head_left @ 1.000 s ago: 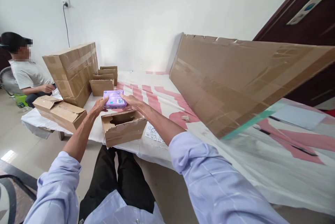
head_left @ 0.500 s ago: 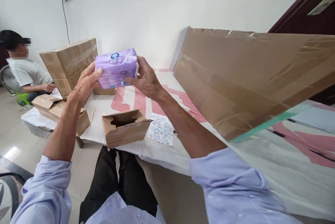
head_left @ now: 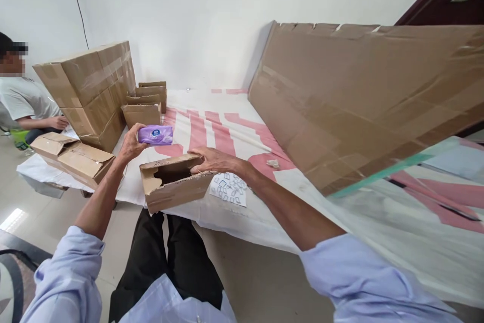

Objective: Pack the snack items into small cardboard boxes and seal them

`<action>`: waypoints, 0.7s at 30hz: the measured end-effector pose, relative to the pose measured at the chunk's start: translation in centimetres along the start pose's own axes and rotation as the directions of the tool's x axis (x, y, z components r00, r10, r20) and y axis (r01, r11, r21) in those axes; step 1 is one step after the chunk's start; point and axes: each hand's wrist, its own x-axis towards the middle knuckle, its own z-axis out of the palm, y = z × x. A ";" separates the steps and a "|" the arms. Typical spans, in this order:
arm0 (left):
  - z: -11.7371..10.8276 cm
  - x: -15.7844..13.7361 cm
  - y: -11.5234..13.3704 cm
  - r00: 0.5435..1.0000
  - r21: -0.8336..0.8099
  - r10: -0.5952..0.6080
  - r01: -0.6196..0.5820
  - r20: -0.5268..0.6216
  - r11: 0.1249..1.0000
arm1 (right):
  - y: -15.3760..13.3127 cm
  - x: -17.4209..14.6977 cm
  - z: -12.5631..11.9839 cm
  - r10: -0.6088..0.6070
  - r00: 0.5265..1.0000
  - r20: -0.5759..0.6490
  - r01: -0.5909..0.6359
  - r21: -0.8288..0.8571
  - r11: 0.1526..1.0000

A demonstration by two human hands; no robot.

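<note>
My left hand (head_left: 133, 144) grips the left end of a purple tissue pack (head_left: 156, 134), held above the table behind an open cardboard box (head_left: 177, 195). That box stands at the table's near edge with its top open and a dark inside. My right hand (head_left: 208, 159) is on the box's right end, thumb toward the opening and fingers over the far rim. Just right of the box lies a white sheet with printed shapes (head_left: 229, 192), partly covered by my right forearm.
Several small cardboard pieces (head_left: 142, 113) stand behind my left hand, beside a tall stack of taped cartons (head_left: 94, 86). Further left are a long carton (head_left: 75, 157) and a seated person (head_left: 26, 99). A large cardboard panel (head_left: 355, 96) leans at the right. Crumpled scrap (head_left: 272, 163) lies on the cloth.
My right hand has let go of the tissue pack and come down onto the open box. My left hand has lowered the pack. The view has tilted slightly down.
</note>
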 end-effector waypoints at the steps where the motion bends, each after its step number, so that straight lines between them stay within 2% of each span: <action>1: 0.7 0.3 -0.8 1.000 0.009 -0.011 0.011 -0.019 1.000 | 0.5 0.1 0.3 0.002 1.000 -0.013 -0.002 0.024 1.000; 5: 2.8 2.8 -3.1 0.994 0.009 -0.041 0.042 -0.102 0.999 | 1.6 1.2 2.1 -0.013 0.984 -0.176 0.024 0.058 0.998; 7: 2.8 3.9 -3.4 0.989 0.000 -0.063 0.064 -0.134 0.998 | 2.0 1.8 2.8 -0.038 0.971 -0.237 0.054 0.058 0.997; 9: 1.9 3.7 -2.7 0.982 -0.035 -0.082 0.077 -0.169 0.996 | 2.3 2.6 2.9 -0.037 0.961 -0.273 0.057 0.064 0.996; 11: 0.5 1.5 -0.8 0.967 -0.102 -0.069 0.045 -0.246 0.994 | 2.7 3.8 2.7 -0.004 0.948 -0.319 0.022 0.054 0.998; 12: -0.2 -0.3 0.5 0.942 -0.139 -0.034 -0.014 -0.333 0.990 | 2.8 4.6 2.5 0.017 0.939 -0.345 -0.001 0.047 0.999; 14: -1.1 -4.9 3.3 0.904 -0.099 0.009 -0.057 -0.428 0.993 | 2.9 6.5 2.2 0.056 0.921 -0.385 -0.045 0.039 0.998; 15: -1.0 -7.2 4.5 0.870 -0.044 0.018 -0.046 -0.493 0.998 | 2.8 7.6 2.2 0.073 0.915 -0.396 -0.061 0.042 0.997; 16: -0.6 -9.4 5.4 0.857 -0.015 0.015 -0.026 -0.515 1.000 | 2.7 8.8 2.2 0.086 0.912 -0.402 -0.073 0.049 0.996; 17: 0.3 -11.2 5.9 0.876 -0.019 -0.009 0.000 -0.483 1.000 | 2.4 10.0 2.4 0.100 0.908 -0.406 -0.084 0.057 0.995; 18: 1.4 -12.6 5.9 0.922 -0.038 -0.058 0.047 -0.383 0.998 | 2.0 11.2 2.6 0.117 0.905 -0.410 -0.098 0.065 0.993; 19: 2.7 -13.4 5.5 0.948 -0.048 -0.097 0.086 -0.302 0.995 | 1.6 12.3 2.9 0.134 0.901 -0.413 -0.114 0.073 0.991; 20: 4.1 -13.7 4.8 0.965 -0.060 -0.152 0.143 -0.215 0.988 | 1.0 13.3 3.2 0.149 0.897 -0.417 -0.127 0.082 0.989; 21: 5.4 -13.6 3.7 0.963 -0.068 -0.247 0.241 -0.110 0.968 | 0.5 14.2 3.5 0.162 0.894 -0.418 -0.136 0.091 0.987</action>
